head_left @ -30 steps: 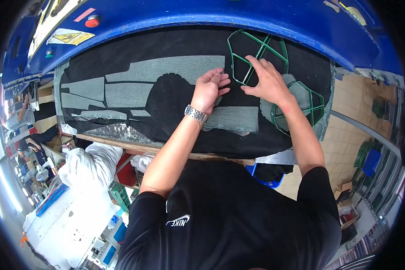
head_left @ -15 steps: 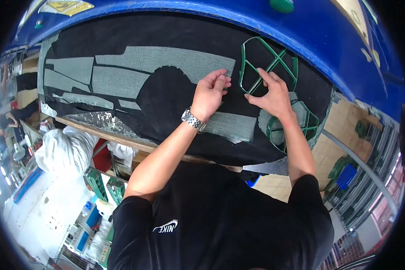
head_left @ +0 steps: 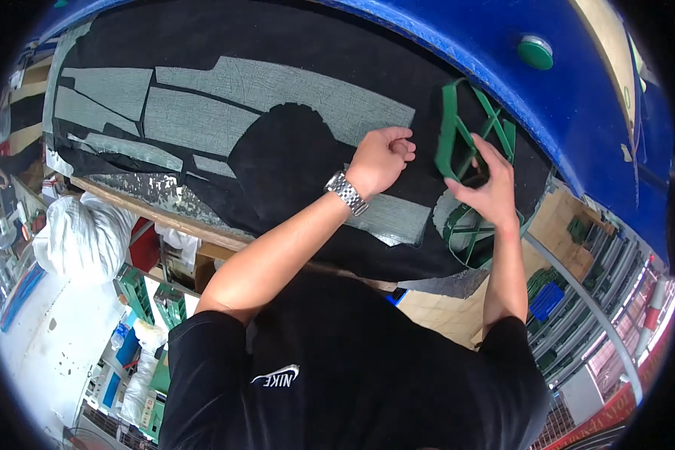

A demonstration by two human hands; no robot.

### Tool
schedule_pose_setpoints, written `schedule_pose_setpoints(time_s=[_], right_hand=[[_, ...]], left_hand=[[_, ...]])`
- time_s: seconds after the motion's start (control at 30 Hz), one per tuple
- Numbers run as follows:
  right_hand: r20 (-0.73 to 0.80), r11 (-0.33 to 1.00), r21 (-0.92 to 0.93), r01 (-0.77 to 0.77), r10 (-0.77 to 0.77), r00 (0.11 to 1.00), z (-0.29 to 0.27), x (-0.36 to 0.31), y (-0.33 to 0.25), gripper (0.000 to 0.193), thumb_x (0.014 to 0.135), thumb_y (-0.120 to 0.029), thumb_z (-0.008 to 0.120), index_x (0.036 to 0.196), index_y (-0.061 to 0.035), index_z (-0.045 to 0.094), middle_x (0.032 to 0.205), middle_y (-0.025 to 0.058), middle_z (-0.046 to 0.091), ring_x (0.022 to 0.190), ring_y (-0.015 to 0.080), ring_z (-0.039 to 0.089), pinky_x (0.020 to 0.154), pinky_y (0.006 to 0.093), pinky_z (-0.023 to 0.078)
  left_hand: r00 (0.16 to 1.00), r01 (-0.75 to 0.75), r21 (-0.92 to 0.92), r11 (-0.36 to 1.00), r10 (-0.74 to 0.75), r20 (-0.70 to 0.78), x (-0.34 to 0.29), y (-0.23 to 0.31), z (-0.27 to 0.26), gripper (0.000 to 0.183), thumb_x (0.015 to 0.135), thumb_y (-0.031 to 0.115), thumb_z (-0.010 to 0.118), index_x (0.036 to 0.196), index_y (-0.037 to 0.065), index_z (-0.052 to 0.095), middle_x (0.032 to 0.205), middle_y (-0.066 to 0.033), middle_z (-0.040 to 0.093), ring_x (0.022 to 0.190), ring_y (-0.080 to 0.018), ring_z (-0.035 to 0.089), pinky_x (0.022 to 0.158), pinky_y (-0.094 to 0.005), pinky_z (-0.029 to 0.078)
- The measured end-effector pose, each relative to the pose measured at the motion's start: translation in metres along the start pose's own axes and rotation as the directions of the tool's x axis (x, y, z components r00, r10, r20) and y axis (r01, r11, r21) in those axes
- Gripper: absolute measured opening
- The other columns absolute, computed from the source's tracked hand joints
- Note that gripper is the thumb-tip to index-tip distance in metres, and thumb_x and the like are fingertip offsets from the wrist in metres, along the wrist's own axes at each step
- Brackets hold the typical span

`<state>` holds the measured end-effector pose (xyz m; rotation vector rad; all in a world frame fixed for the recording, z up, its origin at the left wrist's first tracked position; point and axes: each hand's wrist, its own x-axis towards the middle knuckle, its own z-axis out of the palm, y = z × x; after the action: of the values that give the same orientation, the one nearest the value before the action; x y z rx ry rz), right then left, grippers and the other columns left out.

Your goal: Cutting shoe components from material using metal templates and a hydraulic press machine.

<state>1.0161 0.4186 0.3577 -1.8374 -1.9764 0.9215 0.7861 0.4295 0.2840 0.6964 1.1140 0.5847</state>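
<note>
I see a green strip frame (head_left: 472, 127) at my hands, grey-green panels (head_left: 277, 90) on black sheet (head_left: 292, 165), blue rim (head_left: 547, 105) beyond.
</note>
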Motion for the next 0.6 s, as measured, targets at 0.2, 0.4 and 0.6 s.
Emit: schedule_pose_setpoints(time_s=[0.2,0.4,0.6], right_hand=[[0.02,0.989,0.076,0.128,-0.13,0.991,-0.019,-0.004,0.012,0.082,0.057,-0.019,0.086,0.131,0.0025,0.059,0.093,0.0094,0.058,0.079,0.0202,0.055,0.072,0.031,0.049],[-0.009,0.971,0.026,0.237,-0.236,0.972,-0.031,-0.032,0.043,0.087,0.053,-0.02,0.089,0.134,0.0005,0.06,0.127,0.018,0.065,0.116,0.0322,0.064,0.091,0.0382,0.055],[-0.043,0.934,0.212,0.286,-0.283,0.958,-0.036,-0.028,0.029,0.081,0.051,-0.019,0.089,0.123,0.0052,0.062,0.092,0.0094,0.059,0.077,0.0192,0.057,0.069,0.0316,0.049]], left_hand=[[0.933,-0.154,0.629,0.762,0.321,-0.161,0.011,0.017,0.027,0.024,0.088,0.016,0.066,0.102,-0.003,0.071,0.089,-0.0213,0.072,0.084,-0.0363,0.071,0.078,-0.046,0.057],[0.928,-0.159,0.788,0.595,0.363,-0.087,0.003,0.016,0.05,0.021,0.089,0.021,0.066,0.098,0.002,0.07,0.092,-0.0255,0.07,0.087,-0.0438,0.068,0.081,-0.0522,0.055],[0.904,-0.097,0.847,0.522,0.402,-0.144,0.006,0.017,0.053,0.024,0.09,0.02,0.067,0.107,0.004,0.068,0.1,-0.025,0.07,0.093,-0.0436,0.068,0.079,-0.0522,0.056]])
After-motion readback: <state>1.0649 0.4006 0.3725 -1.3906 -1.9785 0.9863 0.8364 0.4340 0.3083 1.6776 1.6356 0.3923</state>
